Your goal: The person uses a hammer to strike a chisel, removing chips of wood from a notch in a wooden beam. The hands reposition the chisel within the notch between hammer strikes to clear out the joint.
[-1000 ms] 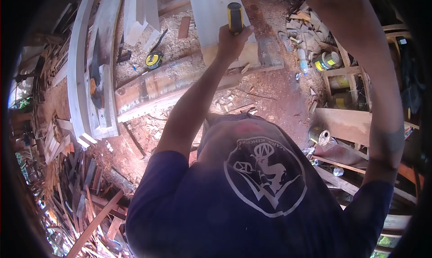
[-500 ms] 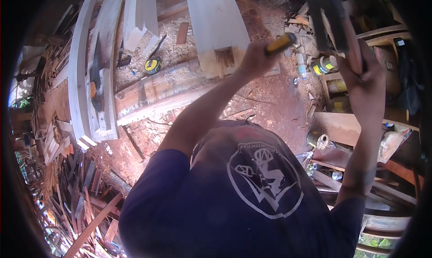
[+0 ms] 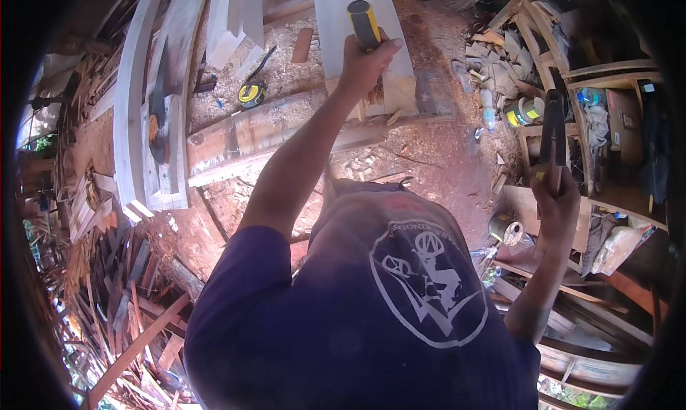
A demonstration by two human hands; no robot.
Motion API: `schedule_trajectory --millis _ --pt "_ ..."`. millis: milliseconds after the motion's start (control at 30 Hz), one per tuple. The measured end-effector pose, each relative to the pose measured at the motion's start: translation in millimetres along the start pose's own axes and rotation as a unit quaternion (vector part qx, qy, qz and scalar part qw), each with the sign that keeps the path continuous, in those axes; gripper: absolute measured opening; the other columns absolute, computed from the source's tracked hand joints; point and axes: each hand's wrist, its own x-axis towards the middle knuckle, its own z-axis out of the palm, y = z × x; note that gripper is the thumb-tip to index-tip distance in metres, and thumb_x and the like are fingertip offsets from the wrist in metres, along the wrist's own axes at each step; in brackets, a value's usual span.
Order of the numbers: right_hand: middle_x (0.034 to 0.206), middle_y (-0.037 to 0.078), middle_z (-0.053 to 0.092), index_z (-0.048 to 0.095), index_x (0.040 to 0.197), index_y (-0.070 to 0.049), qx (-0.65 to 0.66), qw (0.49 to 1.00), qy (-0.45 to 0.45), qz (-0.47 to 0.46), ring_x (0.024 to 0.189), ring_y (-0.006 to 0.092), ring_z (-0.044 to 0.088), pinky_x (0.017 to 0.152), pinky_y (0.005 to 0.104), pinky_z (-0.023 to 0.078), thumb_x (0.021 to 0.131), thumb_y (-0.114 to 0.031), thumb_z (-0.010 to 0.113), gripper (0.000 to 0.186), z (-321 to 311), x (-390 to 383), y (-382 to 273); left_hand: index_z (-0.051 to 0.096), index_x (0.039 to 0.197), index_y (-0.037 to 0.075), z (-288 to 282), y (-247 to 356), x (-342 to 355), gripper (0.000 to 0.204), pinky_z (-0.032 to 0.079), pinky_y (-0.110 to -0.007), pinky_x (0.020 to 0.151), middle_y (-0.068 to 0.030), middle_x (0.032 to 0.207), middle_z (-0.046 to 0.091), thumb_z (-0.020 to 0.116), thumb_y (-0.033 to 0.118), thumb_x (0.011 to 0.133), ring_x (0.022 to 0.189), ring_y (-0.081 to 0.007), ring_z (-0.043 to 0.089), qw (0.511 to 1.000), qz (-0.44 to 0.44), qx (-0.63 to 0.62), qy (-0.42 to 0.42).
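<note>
My left hand (image 3: 366, 61) is closed round a chisel (image 3: 364, 25) with a yellow and black handle, butt end up. It is over the notched end of a pale board (image 3: 397, 88); the hand hides the blade, so I cannot tell whether it touches the wood. Off to the right, my right hand (image 3: 557, 195) grips a long dark tool (image 3: 553, 127) with what looks like a wooden handle. Its exact kind does not show. That tool is well apart from the chisel and the board.
A timber beam (image 3: 250, 135) lies across under the board. A yellow tape measure (image 3: 251, 94) rests among shavings, near long pale planks (image 3: 128, 124) at left. Scrap wood (image 3: 136, 317) is heaped lower left. Cans (image 3: 525, 112), a bottle (image 3: 488, 110) and wooden frames stand at right.
My left hand has moved left with the chisel, over the board's notched end, and its handle now points up. My right hand has come down and slightly left with the dark tool.
</note>
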Motion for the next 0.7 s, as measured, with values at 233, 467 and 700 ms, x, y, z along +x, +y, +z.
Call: schedule_trajectory --millis 233,467,700 --pt "0.07 -0.001 0.045 0.054 0.086 -0.002 0.067 0.997 -0.023 -0.038 0.065 0.0066 0.039 0.058 0.027 0.034 0.086 -0.007 0.069 0.016 14 11 -15 0.062 0.07 0.002 13 -26 9 0.03 0.041 -0.032 0.048 -0.0011 0.056 0.055 0.074 0.025 0.087 0.05 -0.0109 0.054 0.973 0.059 0.217 0.061" --pt "0.07 -0.001 0.05 0.058 0.09 -0.001 -0.041 0.989 -0.006 -0.142 0.063 0.0057 0.042 0.056 0.0253 0.037 0.087 -0.006 0.07 0.013 14 10 -59 0.065 0.077 -0.001 18 7 14 0.039 0.046 -0.035 0.056 -0.0036 0.057 0.056 0.073 0.036 0.088 0.054 -0.0141 0.056 0.896 -0.002 0.438 -0.069" --pt "0.066 -0.001 0.048 0.06 0.091 0.0 0.003 0.998 -0.002 -0.06 0.062 0.0063 0.04 0.055 0.0269 0.035 0.087 -0.008 0.07 0.014 12 2 -25 0.052 0.07 0.009 8 35 11 0.028 0.023 -0.026 0.044 0.0047 0.054 0.041 0.07 0.005 0.091 0.045 -0.0047 0.034 0.998 0.052 -0.013 0.019"
